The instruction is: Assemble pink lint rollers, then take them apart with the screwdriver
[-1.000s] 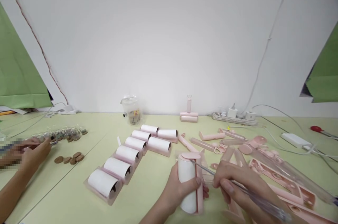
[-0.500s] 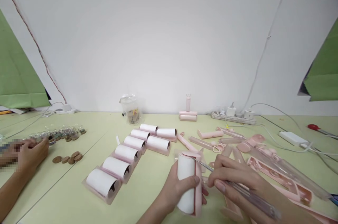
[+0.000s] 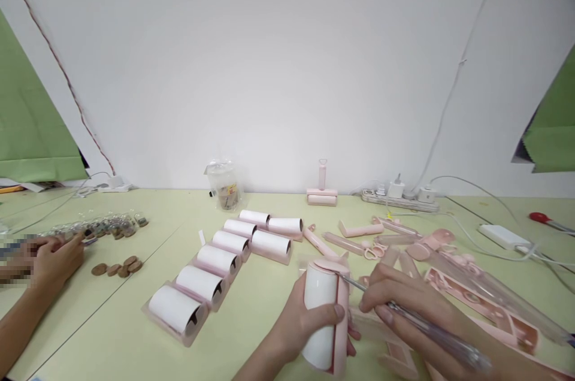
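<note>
My left hand (image 3: 300, 324) is wrapped round a white lint roller roll in a pink frame (image 3: 324, 315), held upright near the table's front edge. My right hand (image 3: 415, 315) grips a thin screwdriver (image 3: 422, 324) with a clear handle. Its metal tip touches the pink cap at the top of the roll. Pink handle parts and covers (image 3: 359, 229) lie scattered just beyond and to the right of my hands.
Several white rolls in pink trays (image 3: 218, 261) lie in a row to the left. Another person's hands (image 3: 45, 258) work at far left near small glass bottles (image 3: 108, 227) and corks (image 3: 117, 268). A power strip (image 3: 399, 199) and cables run along the back right.
My hands and the roll shifted slightly to the right and down; the screwdriver tip stays at the top of the roll. The other person's hands barely moved.
</note>
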`<state>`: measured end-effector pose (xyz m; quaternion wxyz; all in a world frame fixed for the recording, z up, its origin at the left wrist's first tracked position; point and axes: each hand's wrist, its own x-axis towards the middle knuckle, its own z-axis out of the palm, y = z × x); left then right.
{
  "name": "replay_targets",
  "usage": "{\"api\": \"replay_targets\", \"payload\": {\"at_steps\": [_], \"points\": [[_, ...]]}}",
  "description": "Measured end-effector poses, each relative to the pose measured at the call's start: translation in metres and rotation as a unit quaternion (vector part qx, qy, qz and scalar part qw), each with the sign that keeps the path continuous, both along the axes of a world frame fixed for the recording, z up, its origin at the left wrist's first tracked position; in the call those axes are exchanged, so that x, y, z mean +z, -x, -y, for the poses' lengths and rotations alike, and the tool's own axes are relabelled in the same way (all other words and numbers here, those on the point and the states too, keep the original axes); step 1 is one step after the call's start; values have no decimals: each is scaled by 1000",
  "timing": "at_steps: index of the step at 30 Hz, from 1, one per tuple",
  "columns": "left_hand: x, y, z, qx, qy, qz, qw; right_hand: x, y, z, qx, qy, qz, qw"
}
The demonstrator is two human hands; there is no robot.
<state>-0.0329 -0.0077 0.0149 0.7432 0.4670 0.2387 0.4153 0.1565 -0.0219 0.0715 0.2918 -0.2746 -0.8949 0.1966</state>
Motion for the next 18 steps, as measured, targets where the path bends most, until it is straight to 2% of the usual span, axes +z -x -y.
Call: {"api": "replay_targets", "payload": {"at_steps": [2, 4, 7, 13, 18], "points": [[0, 2, 0, -12, 8, 1, 1000, -5, 3, -3, -16, -2, -16, 1000], [1, 4, -1, -18, 12, -7, 1000, -10, 7, -7, -31, -34, -37, 998], [2, 8, -3, -2, 8, -24, 1000, -18, 12, -14, -51, -68, -35, 996], [3, 9, -5, 93, -48, -90, 990, -34, 15, -22, -40, -92, -24, 995], [6, 0, -2, 164, -41, -93, 981, -44, 15, -22, -103, -177, 84, 975]]}}
